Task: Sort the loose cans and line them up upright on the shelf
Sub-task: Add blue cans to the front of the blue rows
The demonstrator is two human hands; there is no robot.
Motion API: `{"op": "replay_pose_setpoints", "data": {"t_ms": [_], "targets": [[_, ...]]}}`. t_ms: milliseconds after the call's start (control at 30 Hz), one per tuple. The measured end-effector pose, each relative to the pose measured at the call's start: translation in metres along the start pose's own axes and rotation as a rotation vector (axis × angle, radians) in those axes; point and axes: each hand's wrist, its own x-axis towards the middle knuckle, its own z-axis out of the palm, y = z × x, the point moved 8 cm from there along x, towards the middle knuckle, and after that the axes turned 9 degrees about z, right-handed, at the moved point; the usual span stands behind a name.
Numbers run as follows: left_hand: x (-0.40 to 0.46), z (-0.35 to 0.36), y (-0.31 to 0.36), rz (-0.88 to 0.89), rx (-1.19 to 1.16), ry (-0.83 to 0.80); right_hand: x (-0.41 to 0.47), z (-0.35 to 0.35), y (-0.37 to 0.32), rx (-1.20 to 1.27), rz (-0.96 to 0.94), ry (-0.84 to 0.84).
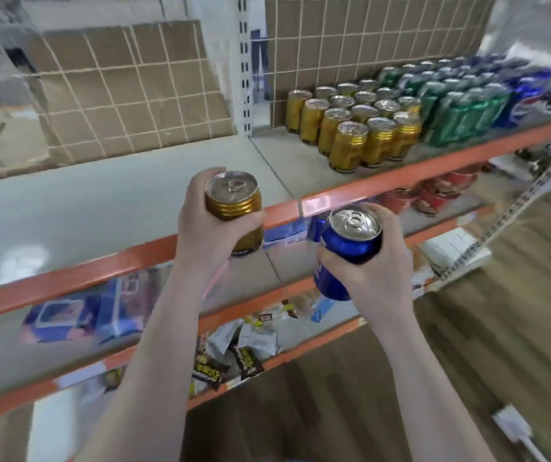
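Up front, just off the orange edge of the top shelf (400, 175), I've got both hands full rn. Left hand (207, 225) is wrapped round a gold can (234, 201), fingers curled across the lower front and thumb up the far side by the rim, lid w/ pull tab facing me. Can is held roughly upright, over the shelf lip, not on the shelf.

Right hand (377, 265) grips a blue can (350, 241), fingers curled round the body, thumb on the near left side. That one's tilted, top leaning towards the camera, and it sits lower than the gold one, in front of the 2nd shelf level. The two cans are apart, not touching.

On the top shelf to the right there's a block of gold cans (354, 128) standing upright in neat rows, then green cans (454, 105) right beside them, then blue cans (527, 88) furthest right, kinda blurry. Left half of that shelf is bare grey board, wire grid w/ cardboard behind it.

Lower shelves have blue packets (84, 315) and some snack packets (240, 351), plus red tins (434, 191) under the can rows. Edges are blurred so can't read any labels.
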Motion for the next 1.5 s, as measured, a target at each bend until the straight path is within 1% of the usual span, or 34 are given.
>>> {"op": "replay_pose_setpoints", "data": {"t_ms": [100, 200, 333, 500, 733, 867, 1033, 1167, 1300, 1400, 1500], "targets": [[0.01, 0.056, 0.017, 0.0, -0.008, -0.027, 0.031, -0.045, 0.026, 0.005, 0.018, 0.02], [0.027, 0.094, 0.035, 0.045, 0.0, -0.05, 0.063, -0.072, 0.045, 0.035, 0.033, 0.049], [0.058, 0.135, 0.047, 0.119, -0.001, -0.095, 0.109, -0.087, 0.067, 0.045, 0.055, 0.062], [0.101, 0.19, 0.057, 0.161, -0.023, -0.131, 0.166, -0.109, 0.081, 0.03, 0.017, 0.103], [0.148, 0.269, 0.088, 0.207, 0.055, -0.23, 0.24, -0.15, 0.108, 0.085, 0.061, 0.099], [0.166, 0.323, 0.107, 0.217, 0.133, -0.227, 0.283, -0.176, 0.131, 0.099, 0.037, 0.022], [0.179, 0.385, 0.115, 0.126, 0.218, -0.136, 0.338, -0.215, 0.16, 0.084, -0.016, -0.156], [0.191, 0.424, 0.112, 0.043, 0.316, -0.099, 0.37, -0.238, 0.176, 0.063, -0.069, -0.227], [0.204, 0.453, 0.108, 0.044, 0.454, -0.186, 0.388, -0.246, 0.19, 0.093, -0.059, -0.302], [0.214, 0.461, 0.099, 0.04, 0.607, -0.227, 0.394, -0.244, 0.194, 0.103, -0.065, -0.384], [0.221, 0.465, 0.09, 0.021, 0.724, -0.276, 0.396, -0.242, 0.195, 0.12, -0.081, -0.418]]}}
